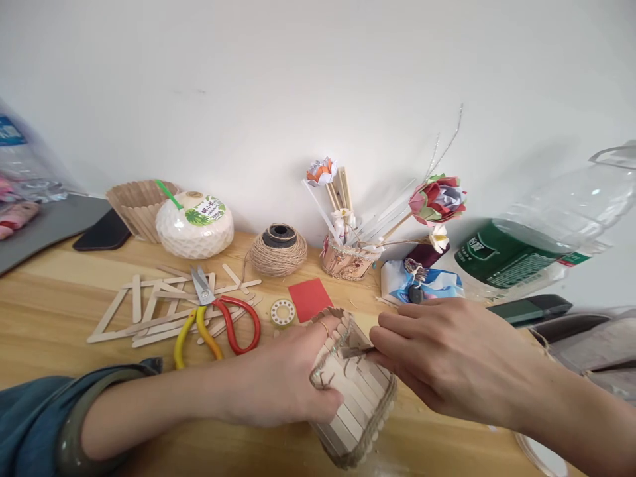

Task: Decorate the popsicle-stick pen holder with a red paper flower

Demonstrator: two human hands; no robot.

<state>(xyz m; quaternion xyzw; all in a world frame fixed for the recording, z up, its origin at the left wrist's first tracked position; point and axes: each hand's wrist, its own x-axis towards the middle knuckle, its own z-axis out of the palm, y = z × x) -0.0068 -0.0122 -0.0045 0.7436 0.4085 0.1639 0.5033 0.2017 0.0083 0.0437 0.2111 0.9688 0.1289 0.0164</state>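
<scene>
Open tabletop (238,450) borders the box (356,401) left hand (301,371) grips; right hand (442,351) pinches thin tool (362,352).

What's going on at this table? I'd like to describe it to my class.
A person's left hand grips a twine-trimmed craft-stick container, while the right hand holds a slim dark tool at its sticks; the fingers partly hide the tool, so its exact type is unclear. Scissors with one red and one yellow handle lie over loose craft sticks. Behind stand a spool of twine and a pot of paper flowers.
</scene>
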